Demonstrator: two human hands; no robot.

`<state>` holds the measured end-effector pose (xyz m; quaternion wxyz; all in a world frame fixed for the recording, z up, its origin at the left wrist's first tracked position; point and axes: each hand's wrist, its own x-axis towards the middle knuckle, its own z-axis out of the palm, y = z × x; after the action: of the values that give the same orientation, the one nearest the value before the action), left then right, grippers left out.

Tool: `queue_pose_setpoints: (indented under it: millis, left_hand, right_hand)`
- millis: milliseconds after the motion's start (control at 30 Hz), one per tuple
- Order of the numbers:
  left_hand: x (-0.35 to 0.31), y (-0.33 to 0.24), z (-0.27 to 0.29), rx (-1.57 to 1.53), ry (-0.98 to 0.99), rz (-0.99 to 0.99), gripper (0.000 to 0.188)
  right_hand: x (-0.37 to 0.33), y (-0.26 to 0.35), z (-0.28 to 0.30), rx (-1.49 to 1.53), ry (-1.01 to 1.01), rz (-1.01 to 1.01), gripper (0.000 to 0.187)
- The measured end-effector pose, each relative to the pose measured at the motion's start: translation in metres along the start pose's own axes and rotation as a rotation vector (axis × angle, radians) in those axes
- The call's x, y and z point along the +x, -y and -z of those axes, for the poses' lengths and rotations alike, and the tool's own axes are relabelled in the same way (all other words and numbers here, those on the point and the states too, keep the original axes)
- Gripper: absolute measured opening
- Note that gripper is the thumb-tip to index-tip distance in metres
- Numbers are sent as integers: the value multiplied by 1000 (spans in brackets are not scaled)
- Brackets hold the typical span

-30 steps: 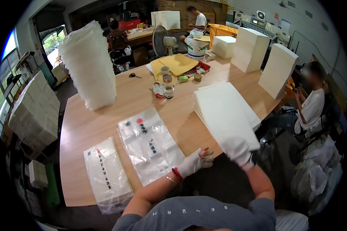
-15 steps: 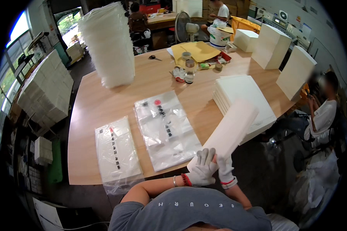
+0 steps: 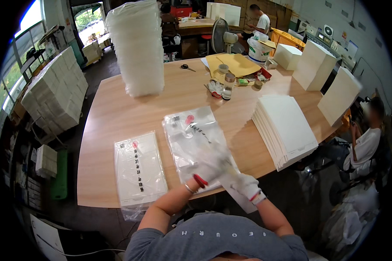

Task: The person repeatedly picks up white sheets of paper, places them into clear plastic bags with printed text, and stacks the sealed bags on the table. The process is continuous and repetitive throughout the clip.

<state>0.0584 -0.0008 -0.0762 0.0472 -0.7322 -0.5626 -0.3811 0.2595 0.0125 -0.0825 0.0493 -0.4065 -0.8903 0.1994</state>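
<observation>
My right hand [image 3: 247, 187], in a white glove, grips a pale stack of paper [image 3: 240, 199] that hangs tilted over the table's front edge. Motion blurs my left hand [image 3: 211, 165], also gloved, above the pile of printed clear plastic bags [image 3: 191, 130]; its fingers cannot be made out. Left of that pile lies a printed plastic bag with white paper inside [image 3: 140, 169], its loose end hanging past the table edge. To the right stands a layered stack of white paper [image 3: 287, 126].
A tall pile of translucent wrapping [image 3: 137, 52] rises at the back left. Scissors [image 3: 187, 68], a clear jar [image 3: 228, 87] and yellow envelopes [image 3: 235, 64] lie farther back. Blocks of white paper [image 3: 313, 65] line the right side, where a person [image 3: 363, 139] sits.
The paper stack has come down and left from beside the layered stack, toward the bags. My left hand has moved up over the bag pile. The view has shifted slightly.
</observation>
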Motion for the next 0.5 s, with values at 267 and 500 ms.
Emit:
queue_pose_setpoints:
  millis: [267,500]
  left_hand:
    - [-37,-5,-25,-158,216,148,37]
    - [-97,54,-53,309,-45,418,49]
  right_hand:
    - [67,-20,-35,104,-505,-322,41]
    - [138,-76,-55,-118,-62,-313,26]
